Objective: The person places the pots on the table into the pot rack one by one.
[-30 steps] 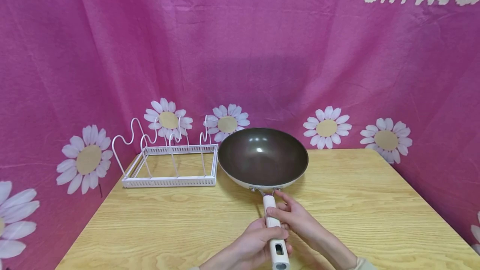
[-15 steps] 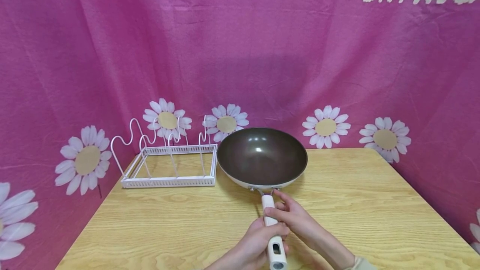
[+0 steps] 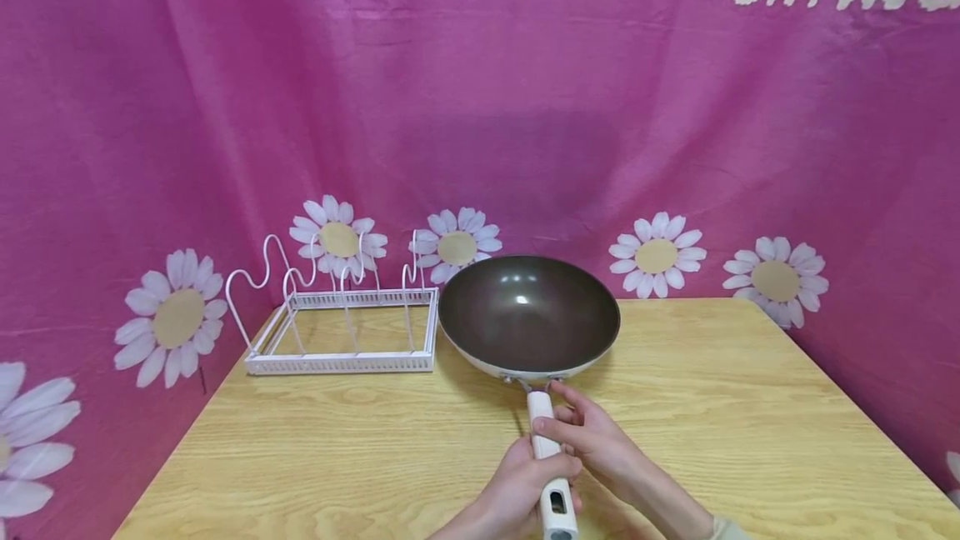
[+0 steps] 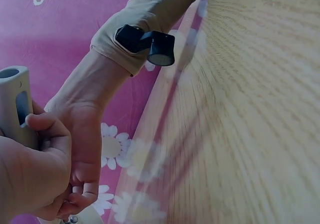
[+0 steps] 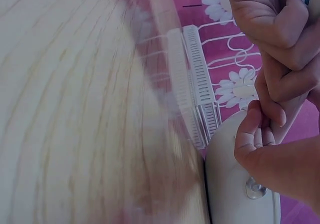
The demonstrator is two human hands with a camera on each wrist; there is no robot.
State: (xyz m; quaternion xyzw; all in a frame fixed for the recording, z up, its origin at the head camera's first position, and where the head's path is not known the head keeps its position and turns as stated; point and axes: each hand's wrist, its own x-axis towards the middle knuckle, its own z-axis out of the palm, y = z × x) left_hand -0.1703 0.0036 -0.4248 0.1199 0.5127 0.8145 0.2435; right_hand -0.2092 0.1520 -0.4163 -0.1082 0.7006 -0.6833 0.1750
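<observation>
Hidden and cut-off parts around the pan handle

The left hand and right hand cover the middle of the handle, whose end leaves the head view's bottom edge; both wrist views blur the table.

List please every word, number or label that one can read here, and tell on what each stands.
"CRYING": white letters on the pink cloth, top middle of the head view.
"CRYING": again on that cloth, top right, its last letter cut by the edge.
Left wrist view: white letters at the top left corner, cut off, unreadable.
Wok, handle, rack: no text visible.
</observation>
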